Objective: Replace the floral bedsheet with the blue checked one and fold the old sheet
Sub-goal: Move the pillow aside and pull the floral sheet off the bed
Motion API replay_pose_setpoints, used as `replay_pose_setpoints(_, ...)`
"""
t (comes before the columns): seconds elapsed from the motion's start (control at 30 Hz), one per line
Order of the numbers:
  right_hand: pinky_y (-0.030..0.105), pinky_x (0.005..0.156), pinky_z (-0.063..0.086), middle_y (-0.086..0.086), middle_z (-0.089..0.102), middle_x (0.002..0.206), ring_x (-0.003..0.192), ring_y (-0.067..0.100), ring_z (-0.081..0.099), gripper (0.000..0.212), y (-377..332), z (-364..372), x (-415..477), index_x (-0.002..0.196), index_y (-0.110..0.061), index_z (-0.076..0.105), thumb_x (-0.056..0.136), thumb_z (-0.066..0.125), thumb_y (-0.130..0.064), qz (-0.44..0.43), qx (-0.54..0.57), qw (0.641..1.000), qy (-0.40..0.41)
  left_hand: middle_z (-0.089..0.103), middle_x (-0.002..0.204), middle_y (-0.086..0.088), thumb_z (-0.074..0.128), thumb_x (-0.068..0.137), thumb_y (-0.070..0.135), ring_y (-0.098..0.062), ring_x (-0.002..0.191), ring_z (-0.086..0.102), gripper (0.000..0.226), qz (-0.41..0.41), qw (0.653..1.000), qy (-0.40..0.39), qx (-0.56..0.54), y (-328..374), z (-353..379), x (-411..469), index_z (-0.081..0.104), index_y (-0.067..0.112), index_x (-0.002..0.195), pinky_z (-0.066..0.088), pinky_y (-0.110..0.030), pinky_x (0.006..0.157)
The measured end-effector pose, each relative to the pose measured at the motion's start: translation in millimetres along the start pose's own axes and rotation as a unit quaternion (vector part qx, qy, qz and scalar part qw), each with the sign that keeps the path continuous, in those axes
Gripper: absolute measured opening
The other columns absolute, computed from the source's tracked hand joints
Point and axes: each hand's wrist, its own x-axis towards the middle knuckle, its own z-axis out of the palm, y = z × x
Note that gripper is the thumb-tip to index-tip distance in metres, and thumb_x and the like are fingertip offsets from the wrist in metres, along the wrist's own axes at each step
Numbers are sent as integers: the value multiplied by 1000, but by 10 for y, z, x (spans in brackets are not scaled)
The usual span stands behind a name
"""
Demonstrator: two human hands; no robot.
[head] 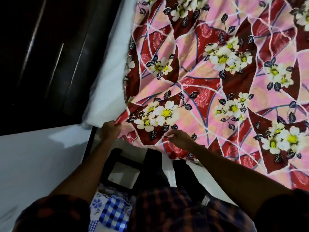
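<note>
At the near bed corner, the floral bedsheet [209, 77] edge is pinched by left hand [110, 129] and right hand [179, 139], presumably for stripping; the blue checked sheet [112, 213] is kept beside the legs.

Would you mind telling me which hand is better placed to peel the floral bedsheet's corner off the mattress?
Probably the left hand: it grips the floral bedsheet at the bared mattress corner; the right hand pinches the edge farther along.
</note>
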Motion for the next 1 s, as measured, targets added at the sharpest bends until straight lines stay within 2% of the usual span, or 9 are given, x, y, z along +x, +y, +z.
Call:
replay_pose_setpoints(0.1, 25, 74, 46, -4, 71, 104, 83, 9, 63, 16, -328, 150, 76, 108, -23, 72, 92, 68, -21, -51, 1, 998, -27, 66, 94, -23, 54, 94, 41, -32, 83, 57, 39, 47, 996, -62, -43, -89, -281, 33, 62, 4, 86, 37, -34, 68)
replay_pose_setpoints(0.27, 22, 74, 42, 1, 69, 118, 110, 22, 64, 52, -866, 359, 11, 134, -23, 59, 85, 76, -29, -55, 4, 997, -51, 68, 106, -24, 53, 97, 40, -40, 103, 63, 40, 99, 994, -52, -21, -49, -526, 3, 65, 2, 97, 48, -41, 85)
replay_pose_setpoints(0.4, 38, 97, 49, 6, 53, 139, 123, 24, 55, 101, -1152, 495, -186, 155, -32, 25, 74, 83, -49, -131, -20, 991, 26, 64, 78, -16, 63, 92, 28, -37, 83, 63, 31, 166, 984, 55, -48, 535, -882, -189, 52, 13, 68, 40, -35, 65)
replay_pose_setpoints(0.53, 54, 94, 53, 7, 31, 156, 133, 32, 48, 122, -1445, 482, -308, 156, -42, -2, 70, 81, -61, -177, -38, 972, 148, 65, 74, -6, 74, 77, 26, -31, 79, 66, 21, 247, 966, 53, -54, 1046, -1162, -416, 59, 14, 68, 48, -34, 67)
replay_pose_setpoints(0.6, 53, 89, 55, 7, 36, 151, 128, 32, 52, 114, -1587, 391, -276, 157, -39, 1, 75, 78, -59, -178, -28, 966, 188, 70, 82, -2, 76, 79, 22, -20, 77, 65, 11, 315, 945, 62, -69, 1260, -1247, -603, 71, 13, 85, 48, -28, 67)
replay_pose_setpoints(0.77, 36, 79, 49, 10, 66, 118, 107, 34, 62, 43, -1716, 33, -155, 136, -29, 60, 94, 58, -21, -189, 10, 945, 266, 71, 88, -2, 76, 81, 21, -18, 81, 64, 19, 324, 932, 109, -123, 1111, -1265, -662, 72, 9, 95, 49, -28, 67)
replay_pose_setpoints(0.87, 27, 74, 44, 9, 68, 122, 109, 31, 64, 39, -1656, 3, -191, 132, -28, 64, 94, 57, -26, -209, -11, 961, 182, 73, 96, -10, 79, 79, 17, -25, 86, 67, 25, 246, 958, 104, -107, 759, -1169, -563, 70, 8, 100, 52, -31, 73)
replay_pose_setpoints(0.93, 25, 82, 46, 11, 63, 132, 115, 31, 63, 46, -1544, 49, -268, 138, -21, 61, 92, 62, -28, -231, -41, 969, 79, 71, 107, -12, 77, 81, 14, -28, 95, 66, 35, 195, 972, 115, -70, 564, -1055, -561, 66, 8, 114, 46, -29, 77)
replay_pose_setpoints(1.0, 31, 96, 48, 15, 62, 134, 120, 32, 61, 49, -1331, 64, -264, 136, -11, 62, 90, 69, -26, -244, -65, 966, 49, 69, 112, -13, 75, 84, 16, -31, 101, 65, 37, 146, 981, 103, -73, 482, -951, -549, 64, 10, 119, 47, -31, 82)
